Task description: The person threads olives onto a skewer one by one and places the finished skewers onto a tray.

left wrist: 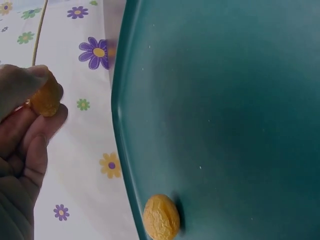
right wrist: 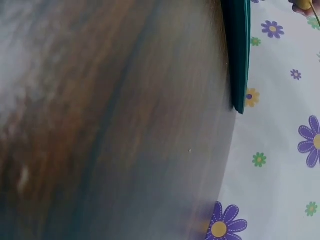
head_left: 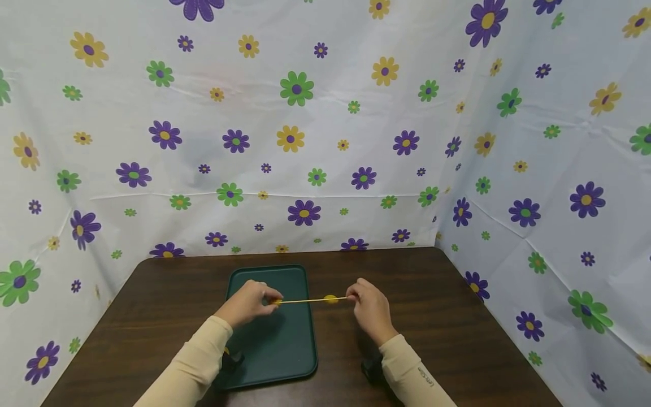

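A thin wooden stick (head_left: 305, 301) is held level above a dark green tray (head_left: 285, 350). My left hand (head_left: 249, 302) pinches a wrinkled yellow-orange piece (left wrist: 46, 98) at the stick's left end (left wrist: 39, 35). A second yellow piece (head_left: 331, 299) is threaded on the stick near my right hand (head_left: 368, 308), which pinches the right end. A third such piece (left wrist: 161, 217) lies on the tray (left wrist: 225, 100) close to its rim. The right wrist view shows only the tray's edge (right wrist: 239, 50) and a fingertip (right wrist: 302, 6) at the top corner.
The tray lies on a dark brown wooden table (head_left: 432, 294), left of centre. White cloth with purple, yellow and green flowers (head_left: 305, 141) walls in the back and both sides. Dark wrist-worn cameras (head_left: 371, 367) sit under both sleeves.
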